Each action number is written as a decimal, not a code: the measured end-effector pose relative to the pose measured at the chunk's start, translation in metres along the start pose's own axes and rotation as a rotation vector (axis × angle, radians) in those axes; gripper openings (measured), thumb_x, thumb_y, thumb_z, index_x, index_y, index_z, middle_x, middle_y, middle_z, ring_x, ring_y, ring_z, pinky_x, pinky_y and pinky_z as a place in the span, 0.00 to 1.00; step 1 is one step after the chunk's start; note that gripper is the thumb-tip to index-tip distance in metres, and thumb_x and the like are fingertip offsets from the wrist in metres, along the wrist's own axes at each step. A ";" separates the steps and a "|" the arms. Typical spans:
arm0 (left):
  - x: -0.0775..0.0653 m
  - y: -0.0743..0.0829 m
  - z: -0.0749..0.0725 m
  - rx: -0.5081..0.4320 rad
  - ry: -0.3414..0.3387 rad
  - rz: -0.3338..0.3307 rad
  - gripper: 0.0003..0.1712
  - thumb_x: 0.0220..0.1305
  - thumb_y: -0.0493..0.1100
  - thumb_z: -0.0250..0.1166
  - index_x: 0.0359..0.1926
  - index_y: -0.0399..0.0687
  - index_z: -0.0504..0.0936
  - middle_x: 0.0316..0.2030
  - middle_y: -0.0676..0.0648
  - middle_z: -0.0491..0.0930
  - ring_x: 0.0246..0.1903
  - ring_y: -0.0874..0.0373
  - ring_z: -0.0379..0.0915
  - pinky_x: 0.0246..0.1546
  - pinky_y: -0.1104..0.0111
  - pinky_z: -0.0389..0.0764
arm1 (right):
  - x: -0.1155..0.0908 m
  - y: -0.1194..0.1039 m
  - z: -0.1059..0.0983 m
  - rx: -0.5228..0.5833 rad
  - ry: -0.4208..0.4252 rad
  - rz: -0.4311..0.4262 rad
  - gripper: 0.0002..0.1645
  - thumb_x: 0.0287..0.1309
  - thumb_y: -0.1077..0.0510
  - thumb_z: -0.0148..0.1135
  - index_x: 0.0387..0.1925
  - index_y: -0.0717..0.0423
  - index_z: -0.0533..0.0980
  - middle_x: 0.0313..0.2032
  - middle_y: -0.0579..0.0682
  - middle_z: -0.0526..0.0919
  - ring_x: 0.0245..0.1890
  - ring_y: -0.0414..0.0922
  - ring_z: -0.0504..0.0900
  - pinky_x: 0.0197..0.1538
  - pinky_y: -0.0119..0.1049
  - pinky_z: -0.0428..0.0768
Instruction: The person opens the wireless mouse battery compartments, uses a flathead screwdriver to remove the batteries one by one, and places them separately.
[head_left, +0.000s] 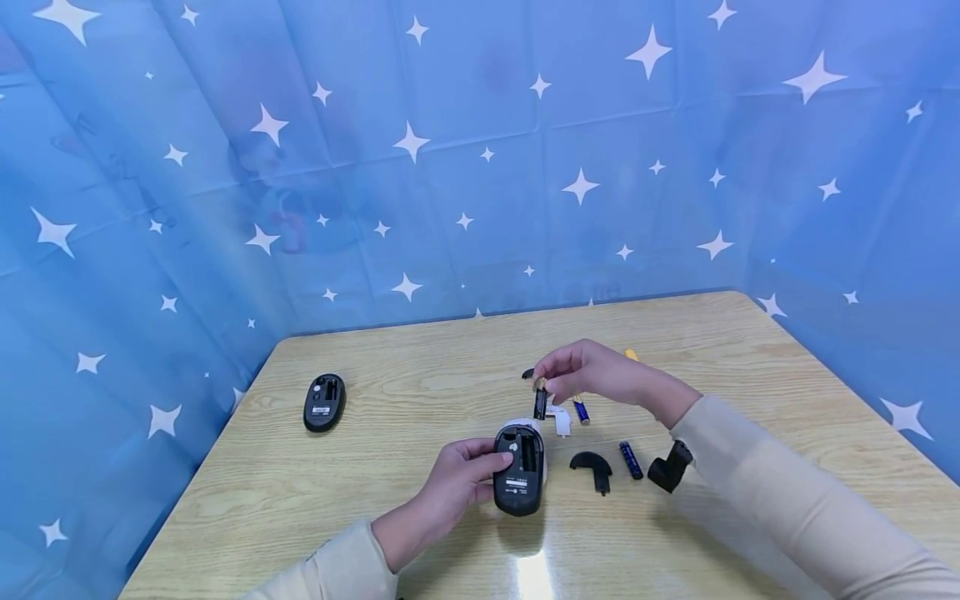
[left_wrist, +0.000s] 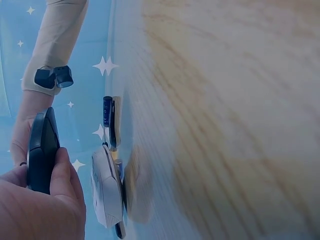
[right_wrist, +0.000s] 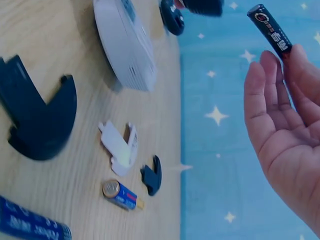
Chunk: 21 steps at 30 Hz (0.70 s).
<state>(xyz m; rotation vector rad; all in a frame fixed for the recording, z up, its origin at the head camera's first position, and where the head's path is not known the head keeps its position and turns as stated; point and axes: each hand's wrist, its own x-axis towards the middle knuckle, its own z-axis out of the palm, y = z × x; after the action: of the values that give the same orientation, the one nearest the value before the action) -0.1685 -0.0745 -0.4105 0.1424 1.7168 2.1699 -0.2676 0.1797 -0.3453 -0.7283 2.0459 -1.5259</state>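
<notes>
My left hand [head_left: 459,477] grips a black computer mouse [head_left: 519,492] by its sides, underside up, its battery slot uncovered. Above and just beyond it, my right hand [head_left: 588,371] pinches a black battery [head_left: 540,404] by its copper-coloured end. The right wrist view shows that battery [right_wrist: 270,31] sticking out from thumb and fingertips, apart from the mouse. A white mouse [right_wrist: 125,47] lies on the table, mostly hidden behind the black one in the head view. Right of it are a black battery cover [head_left: 592,460] and a blue battery [head_left: 631,460].
Behind the hands lie a white cover [head_left: 561,418], a blue-and-gold battery [head_left: 581,409] and a small black cover [head_left: 528,374]. Another black mouse [head_left: 325,404] rests underside up at the left of the wooden table [head_left: 420,375]. A yellow object [head_left: 632,354] shows behind the right wrist.
</notes>
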 end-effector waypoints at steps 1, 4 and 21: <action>0.000 0.000 0.000 0.001 0.002 -0.001 0.20 0.62 0.35 0.64 0.51 0.23 0.75 0.42 0.38 0.80 0.40 0.51 0.81 0.44 0.60 0.84 | 0.000 0.001 -0.003 0.017 0.006 0.001 0.18 0.65 0.60 0.61 0.52 0.67 0.75 0.47 0.57 0.81 0.47 0.60 0.79 0.53 0.51 0.80; 0.001 -0.001 0.000 0.003 0.010 -0.006 0.20 0.62 0.35 0.64 0.51 0.24 0.75 0.42 0.38 0.80 0.40 0.51 0.81 0.43 0.60 0.84 | 0.000 0.002 -0.009 0.075 0.027 0.008 0.18 0.65 0.61 0.60 0.53 0.69 0.73 0.48 0.58 0.81 0.47 0.56 0.80 0.53 0.51 0.80; -0.001 0.000 0.000 0.002 0.007 -0.005 0.18 0.62 0.35 0.64 0.49 0.25 0.76 0.41 0.39 0.80 0.39 0.51 0.81 0.42 0.60 0.84 | 0.007 0.027 -0.039 0.299 0.242 0.076 0.26 0.73 0.62 0.48 0.66 0.72 0.59 0.47 0.54 0.80 0.50 0.49 0.81 0.55 0.46 0.79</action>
<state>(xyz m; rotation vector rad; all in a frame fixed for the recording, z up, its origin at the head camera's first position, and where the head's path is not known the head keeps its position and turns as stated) -0.1673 -0.0751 -0.4099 0.1307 1.7215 2.1682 -0.3015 0.2087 -0.3615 -0.3621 1.9214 -1.8971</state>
